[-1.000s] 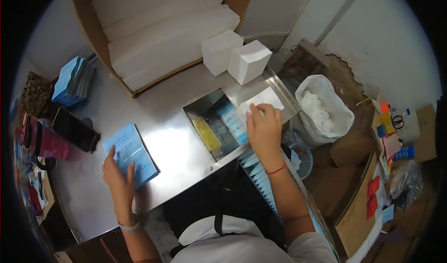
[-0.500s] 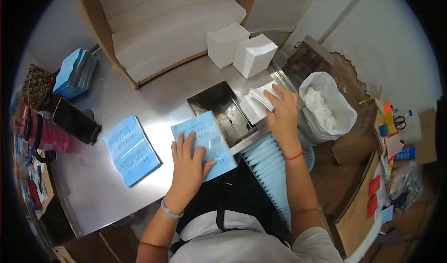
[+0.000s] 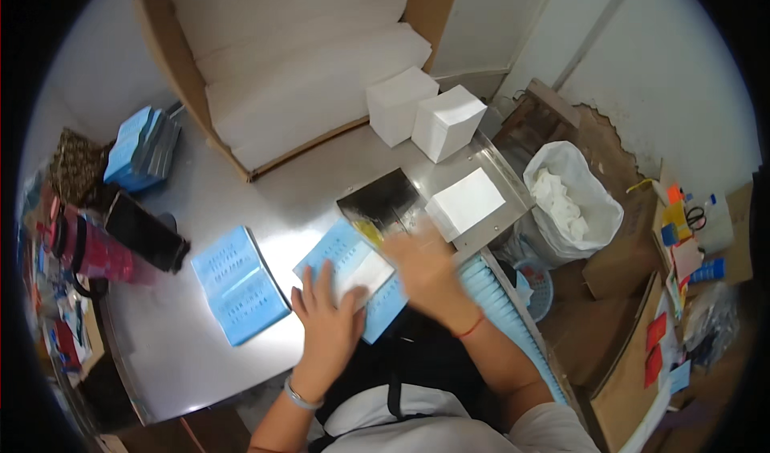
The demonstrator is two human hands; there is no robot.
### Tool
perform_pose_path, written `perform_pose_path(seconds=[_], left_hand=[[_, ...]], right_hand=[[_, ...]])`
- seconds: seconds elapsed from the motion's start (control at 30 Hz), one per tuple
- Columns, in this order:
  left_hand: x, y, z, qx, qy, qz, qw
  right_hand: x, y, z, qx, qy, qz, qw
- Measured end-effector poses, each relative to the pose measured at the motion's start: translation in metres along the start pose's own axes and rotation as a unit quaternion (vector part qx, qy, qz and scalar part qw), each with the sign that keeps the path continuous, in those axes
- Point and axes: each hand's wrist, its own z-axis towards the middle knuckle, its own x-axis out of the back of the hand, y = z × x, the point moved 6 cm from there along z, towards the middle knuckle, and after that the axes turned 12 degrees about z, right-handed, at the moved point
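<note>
My left hand [image 3: 325, 320] lies open with its fingers stretched over a blue printed sheet [image 3: 330, 251], its thumb on a folded white paper [image 3: 365, 278] resting on that sheet. To the right, my right hand [image 3: 429, 276] is smeared by motion, close beside the white paper's edge; its fingers cannot be made out. Behind it, a stack of white papers [image 3: 465, 204] sits on the metal tabletop, next to a dark rectangular opening [image 3: 381, 200]. Something yellow [image 3: 369, 230] shows at the opening's near edge. A pile of blue printed sheets [image 3: 241, 284] lies to the left.
At the back stands a carton of white paper [image 3: 305, 92], with two white paper blocks [image 3: 449, 122] beside it. A lined bin [image 3: 577, 236] is on the right, above a row of light-blue packets [image 3: 509, 308]. A phone [image 3: 144, 232] and pink bottle [image 3: 104, 248] stand left.
My right hand has moved from the white stack toward my left hand. A white paper now lies on the blue sheet, and my left thumb is on it. The view has shifted slightly.
</note>
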Motion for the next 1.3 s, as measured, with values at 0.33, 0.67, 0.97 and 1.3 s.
perform_pose_path(seconds=[0.33, 0.67, 0.97, 1.3], left_hand=[[-0.003, -0.011, 0.041, -0.034, -0.073, 0.165, 0.983], [0.005, -0.009, 0.019, -0.058, -0.062, -0.073, 0.994], [-0.002, -0.018, 0.004, -0.007, -0.038, 0.000, 0.999], [-0.003, -0.012, 0.001, 0.007, -0.039, -0.038, 0.998]], right_hand=[[0.049, 0.045, 0.004, -0.134, 0.055, -0.173, 0.974], [0.076, 0.019, 0.006, -0.047, 0.077, -0.177, 0.980], [0.123, -0.014, 0.009, -0.085, 0.300, -0.106, 0.944], [0.043, 0.055, -0.006, -0.120, 0.167, -0.192, 0.960]])
